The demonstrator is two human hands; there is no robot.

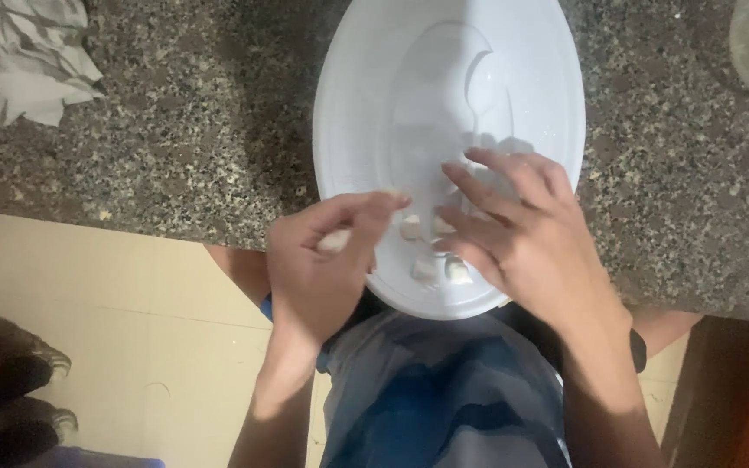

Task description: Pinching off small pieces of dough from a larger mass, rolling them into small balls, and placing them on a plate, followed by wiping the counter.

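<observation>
Peeling garlic over the white tray (348,104)
Our left hand (318,269) pinches a garlic clove (334,240); right hand (526,238) fingers spread wide at the tabletop (175,130) near edge.

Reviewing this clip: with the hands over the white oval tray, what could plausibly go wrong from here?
1. The white oval tray overhangs the granite counter edge toward the person; pressing down on its near rim might tip it.
2. The left hand pinches a small pale piece beyond the rim; dropped, it would likely miss the tray.
3. The right hand could scatter the loose pieces.
</observation>
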